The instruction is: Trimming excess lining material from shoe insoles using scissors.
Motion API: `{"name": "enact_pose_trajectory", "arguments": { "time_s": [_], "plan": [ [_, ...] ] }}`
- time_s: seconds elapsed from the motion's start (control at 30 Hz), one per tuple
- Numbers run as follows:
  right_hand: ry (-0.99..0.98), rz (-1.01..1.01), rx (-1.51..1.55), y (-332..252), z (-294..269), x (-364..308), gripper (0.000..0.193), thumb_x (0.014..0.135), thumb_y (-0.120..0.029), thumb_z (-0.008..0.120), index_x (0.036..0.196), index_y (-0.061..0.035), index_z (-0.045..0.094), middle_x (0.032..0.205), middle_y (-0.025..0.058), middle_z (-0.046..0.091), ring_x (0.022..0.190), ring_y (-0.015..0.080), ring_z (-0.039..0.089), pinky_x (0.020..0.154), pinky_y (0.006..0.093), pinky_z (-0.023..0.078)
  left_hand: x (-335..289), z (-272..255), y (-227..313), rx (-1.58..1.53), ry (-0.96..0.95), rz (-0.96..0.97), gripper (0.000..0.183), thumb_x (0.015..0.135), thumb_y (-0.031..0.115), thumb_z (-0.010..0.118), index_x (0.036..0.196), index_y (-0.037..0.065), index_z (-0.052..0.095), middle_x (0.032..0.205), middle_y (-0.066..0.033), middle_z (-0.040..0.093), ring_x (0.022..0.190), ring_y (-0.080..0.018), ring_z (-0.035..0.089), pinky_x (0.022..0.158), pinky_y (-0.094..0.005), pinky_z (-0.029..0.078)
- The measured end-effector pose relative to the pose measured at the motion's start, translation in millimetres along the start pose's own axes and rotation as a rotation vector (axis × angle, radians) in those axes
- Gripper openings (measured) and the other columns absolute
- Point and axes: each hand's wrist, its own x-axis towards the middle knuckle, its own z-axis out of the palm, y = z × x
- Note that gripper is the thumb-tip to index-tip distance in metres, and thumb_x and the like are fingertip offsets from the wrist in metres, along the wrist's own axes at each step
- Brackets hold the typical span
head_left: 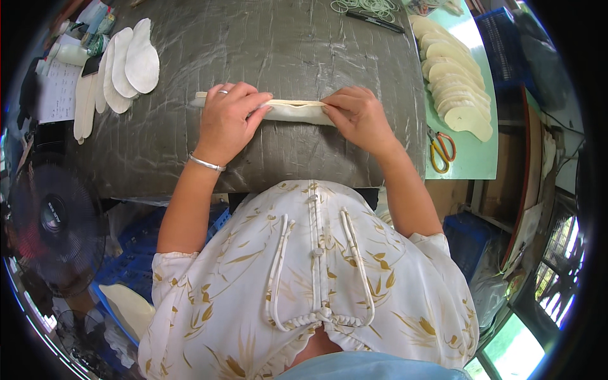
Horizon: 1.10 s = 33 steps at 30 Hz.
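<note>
Both hands pinch the upper edge of a long, cream-white fabric insole piece (pixel 296 113) above the grey plastic-covered table (pixel 266 57). My left hand (pixel 231 117) has thumb and fingers closed on it, with part of the piece sticking out past the hand at the left. At the right end, my right hand (pixel 361 117) pinches the same edge between thumb and fingers. Between the hands the edge looks like two layers with a narrow gap. A ring and a silver bangle are on my left hand and wrist.
White sole-shaped pieces (pixel 140 60) lie fanned at the left, near bottles (pixel 69 54) and a written sheet (pixel 60 95). Overlapping cream pieces (pixel 453 82) and scissors (pixel 440 151) rest on a green board (pixel 472 161) at the right. A fan (pixel 54 218) stands lower left. Pens (pixel 375 22) lie far right.
</note>
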Motion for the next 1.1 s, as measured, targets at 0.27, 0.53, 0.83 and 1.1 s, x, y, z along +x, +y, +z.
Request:
{"name": "enact_pose_trajectory", "arguments": {
  "time_s": [0.27,0.53,0.83,1.1],
  "plan": [
    [-0.02,-0.061,-0.086,-20,24,24,0.017,0.08,-0.021,0.067,0.089,-0.0075,0.069,0.083,0.0058,0.066,0.077,0.025,0.06,0.08,0.0374,0.045,4,4,-1,-0.011,0.03,0.03,0.013,0.078,0.015,0.07,0.091,0.012,0.07,0.082,0.0,0.06,0.076,-0.0187,0.056,0.082,-0.0353,0.039],
    [-0.08,-0.039,0.021,-26,26,37,0.011,0.083,-0.015,0.063,0.089,-0.0073,0.068,0.081,0.006,0.064,0.076,0.0253,0.059,0.079,0.0372,0.044,-7,0,-7,0.023,0.06,-0.004,0.015,0.075,0.013,0.07,0.09,0.015,0.071,0.082,0.0021,0.06,0.077,-0.0167,0.057,0.084,-0.0358,0.039],
    [-0.039,-0.099,-0.06,-42,24,36,0.01,0.077,-0.007,0.067,0.087,-0.0039,0.068,0.082,0.0077,0.065,0.076,0.0258,0.059,0.076,0.0359,0.044,-23,-18,-33,-0.033,0.196,-0.104,0.047,0.077,0.038,0.071,0.113,0.01,0.062,0.109,-0.0053,0.06,0.105,-0.0236,0.054,0.096,-0.0384,0.036],
    [-0.151,-0.013,-0.098,-49,29,39,0.023,0.08,-0.012,0.067,0.101,-0.002,0.066,0.08,0.013,0.062,0.076,0.0293,0.06,0.073,0.0375,0.047,-44,-8,-56,-0.61,-0.084,-0.301,0.032,0.079,0.012,0.071,0.11,0.008,0.065,0.102,-0.0069,0.067,0.091,-0.0188,0.064,0.08,-0.029,0.05]
  ]
}}
